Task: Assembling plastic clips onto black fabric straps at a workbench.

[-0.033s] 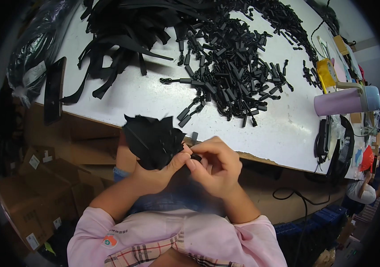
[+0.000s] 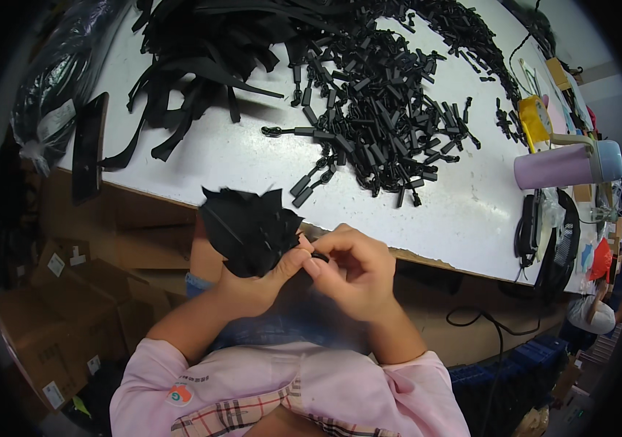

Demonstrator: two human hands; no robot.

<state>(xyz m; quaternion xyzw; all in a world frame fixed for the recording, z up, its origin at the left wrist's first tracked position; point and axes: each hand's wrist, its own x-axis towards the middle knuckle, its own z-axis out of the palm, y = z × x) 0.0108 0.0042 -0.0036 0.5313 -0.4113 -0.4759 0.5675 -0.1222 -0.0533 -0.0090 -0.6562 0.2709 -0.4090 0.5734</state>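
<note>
Just off the table's front edge, my left hand (image 2: 263, 288) is closed around a bundle of black fabric strips (image 2: 249, 229), which look like zipper tapes. Their cut ends fan out above my fingers. My right hand (image 2: 358, 273) meets the left at the fingertips, its thumb and forefinger pinching a small black zipper slider (image 2: 319, 256) against the end of a strip. Most of that slider is hidden by my fingers. On the white table (image 2: 245, 156) ahead lies a large heap of black zipper sliders (image 2: 380, 124) with long pulls.
More black strips (image 2: 209, 44) lie in a pile at the far left, beside a dark phone (image 2: 90, 149) and a plastic bag (image 2: 59, 80). At right stand a lilac bottle (image 2: 555, 170) and a yellow tape roll (image 2: 534, 120). Cardboard boxes (image 2: 63, 328) sit on the floor at left.
My right hand has shifted slightly left and its fingers have turned a little. The grey-black pull that stuck up above my fingertips no longer shows.
</note>
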